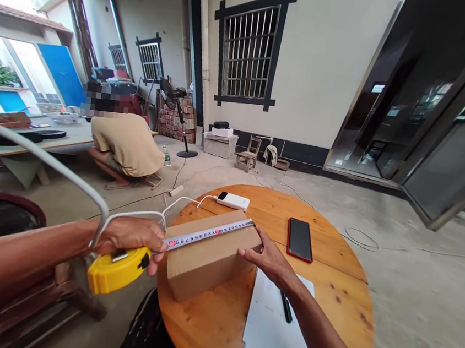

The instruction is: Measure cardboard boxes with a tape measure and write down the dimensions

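A brown cardboard box lies on a round wooden table. A tape measure's blade is stretched along the box's top edge. My left hand grips the yellow tape measure case at the box's left end, fingers closed round it. At the box's right end my right hand presses the tip of the blade down with closed fingers.
On the table lie a red-cased phone, a white power bank with a white cable, a sheet of paper and a black pen. A person in a beige shirt squats at the left. A fan, a small stool and an open door stand behind.
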{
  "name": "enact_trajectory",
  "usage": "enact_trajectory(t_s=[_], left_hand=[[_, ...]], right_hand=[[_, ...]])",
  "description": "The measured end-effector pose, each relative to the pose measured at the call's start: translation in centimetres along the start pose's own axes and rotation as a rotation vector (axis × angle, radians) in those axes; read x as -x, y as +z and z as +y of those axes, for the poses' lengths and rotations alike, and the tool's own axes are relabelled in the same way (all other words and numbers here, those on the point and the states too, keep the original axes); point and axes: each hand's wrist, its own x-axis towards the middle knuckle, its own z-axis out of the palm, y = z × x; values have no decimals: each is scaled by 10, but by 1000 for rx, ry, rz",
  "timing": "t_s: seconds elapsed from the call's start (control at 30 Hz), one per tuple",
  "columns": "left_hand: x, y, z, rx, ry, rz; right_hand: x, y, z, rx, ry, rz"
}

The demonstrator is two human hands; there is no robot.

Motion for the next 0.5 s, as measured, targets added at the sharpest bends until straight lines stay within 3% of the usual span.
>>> enact_trajectory(t_s=[0.5], left_hand=[[-12, -14, -16, 94, 80, -63]], right_hand=[[-4, 1, 4, 152, -37, 15]])
